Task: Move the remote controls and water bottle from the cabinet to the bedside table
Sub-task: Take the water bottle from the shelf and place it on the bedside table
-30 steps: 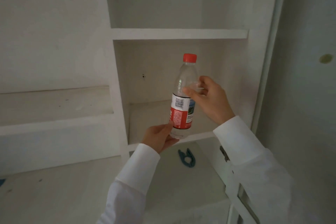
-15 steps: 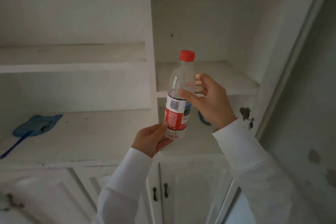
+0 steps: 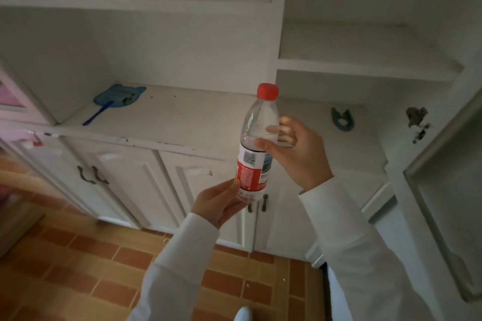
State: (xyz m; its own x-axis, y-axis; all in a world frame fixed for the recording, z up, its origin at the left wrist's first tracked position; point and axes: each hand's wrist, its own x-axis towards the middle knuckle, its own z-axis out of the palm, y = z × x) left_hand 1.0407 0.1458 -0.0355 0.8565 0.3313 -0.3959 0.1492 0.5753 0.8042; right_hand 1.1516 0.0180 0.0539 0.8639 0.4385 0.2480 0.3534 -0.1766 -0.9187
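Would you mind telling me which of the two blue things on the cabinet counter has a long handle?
The flat light-blue tool at the counter's left end, its blue handle pointing toward the front edge. The darker blue clip, right of the water bottle, has none.

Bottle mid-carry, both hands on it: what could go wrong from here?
1. The left hand only cups the base of the bottle and the right hand pinches the thin clear wall with its fingertips; it could slip or buckle.
2. No remotes or bedside table in view, and both hands are occupied, so extra trips look likely.
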